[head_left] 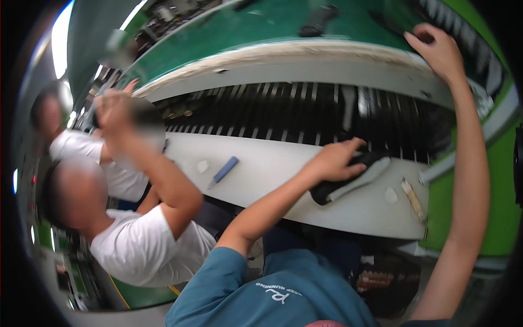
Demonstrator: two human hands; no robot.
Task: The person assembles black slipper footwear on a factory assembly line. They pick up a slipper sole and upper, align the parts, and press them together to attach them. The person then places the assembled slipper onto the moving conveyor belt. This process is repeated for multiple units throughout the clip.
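On the white ledge, a black shoe-like piece with a curved light grey edge point(359, 181) lies tilted. My left hand point(339, 161) grips its upper side, with the thumb over the black part and the fingers at the far side. My right arm stretches far forward at the right. Above the rim of the green belt is my right hand point(440, 53), thumb and fingers curved and apart, with nothing visible between them. A dark object point(318, 20), blurred, lies on the green belt point(250, 38) further left.
A blue-handled tool point(224, 170) and a pale lump point(202, 166) lie left on the white ledge point(261, 163). At its right are a wooden-handled tool point(414, 199) and a whitish piece point(390, 195). A dark slatted trough point(245, 111) runs behind. A co-worker in white point(147, 245) sits close left.
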